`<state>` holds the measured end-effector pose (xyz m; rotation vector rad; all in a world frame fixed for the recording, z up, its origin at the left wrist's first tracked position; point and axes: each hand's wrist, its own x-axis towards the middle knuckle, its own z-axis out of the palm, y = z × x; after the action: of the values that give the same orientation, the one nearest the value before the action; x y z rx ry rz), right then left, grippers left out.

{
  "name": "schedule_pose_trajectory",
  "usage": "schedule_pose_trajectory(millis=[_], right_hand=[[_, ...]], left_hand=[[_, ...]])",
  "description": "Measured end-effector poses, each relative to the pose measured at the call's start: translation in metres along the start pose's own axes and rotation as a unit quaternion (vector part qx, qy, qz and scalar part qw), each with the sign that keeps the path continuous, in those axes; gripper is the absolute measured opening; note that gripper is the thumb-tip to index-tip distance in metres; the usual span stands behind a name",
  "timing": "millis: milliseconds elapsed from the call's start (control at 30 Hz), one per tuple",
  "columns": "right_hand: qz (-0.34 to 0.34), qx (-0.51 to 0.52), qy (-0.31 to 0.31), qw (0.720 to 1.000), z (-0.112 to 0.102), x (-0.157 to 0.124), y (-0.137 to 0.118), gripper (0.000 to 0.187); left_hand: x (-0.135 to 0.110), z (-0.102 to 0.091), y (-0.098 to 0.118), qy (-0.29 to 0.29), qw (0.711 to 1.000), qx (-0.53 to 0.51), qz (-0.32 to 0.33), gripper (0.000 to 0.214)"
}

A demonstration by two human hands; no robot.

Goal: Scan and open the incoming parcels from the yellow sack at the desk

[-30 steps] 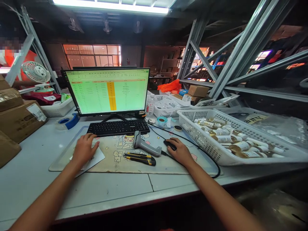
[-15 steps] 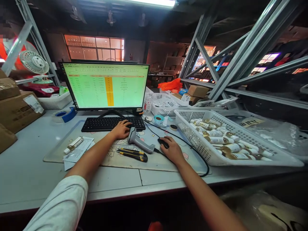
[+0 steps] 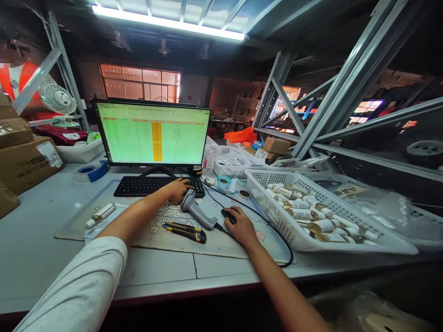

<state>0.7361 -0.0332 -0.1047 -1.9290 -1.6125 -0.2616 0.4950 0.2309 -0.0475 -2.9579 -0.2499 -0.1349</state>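
The left hand [image 3: 177, 190] lies on the keyboard [image 3: 138, 186], its grip spread, while the right hand [image 3: 240, 226] cups the mouse [image 3: 229, 216], its grip closed over it. The scanner [image 3: 194, 210] lies untouched between them.

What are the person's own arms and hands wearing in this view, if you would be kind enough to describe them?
The left arm comes out of a loose white sleeve, while no sleeve shows on the right arm. The left hand and the right hand are bare, with no gloves, and no watch or bracelet shows.
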Motion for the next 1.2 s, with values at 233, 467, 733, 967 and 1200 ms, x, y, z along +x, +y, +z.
schedule_pose_trajectory(millis=[233, 467, 733, 967, 1200], right_hand=[[0.005, 0.013, -0.017, 1.000, -0.001, 0.000, 0.000, 0.038], [-0.027, 0.037, -0.024, 0.999, -0.003, 0.001, -0.003, 0.039], [-0.055, 0.030, -0.032, 0.998, 0.002, 0.005, 0.005, 0.041], [-0.063, 0.020, -0.039, 0.997, 0.000, 0.009, 0.008, 0.045], [-0.073, 0.024, -0.041, 0.996, 0.001, 0.010, 0.013, 0.045]], left_hand=[[-0.018, -0.008, 0.012, 0.060, 0.998, -0.012, -0.031, 0.023], [-0.135, -0.021, 0.005, 0.170, 0.964, -0.032, -0.200, 0.030], [-0.306, -0.015, -0.005, 0.256, 0.839, -0.054, -0.476, 0.029], [-0.325, 0.004, 0.001, 0.289, 0.784, -0.115, -0.538, 0.034], [-0.320, 0.008, 0.002, 0.288, 0.787, -0.153, -0.524, 0.028]])
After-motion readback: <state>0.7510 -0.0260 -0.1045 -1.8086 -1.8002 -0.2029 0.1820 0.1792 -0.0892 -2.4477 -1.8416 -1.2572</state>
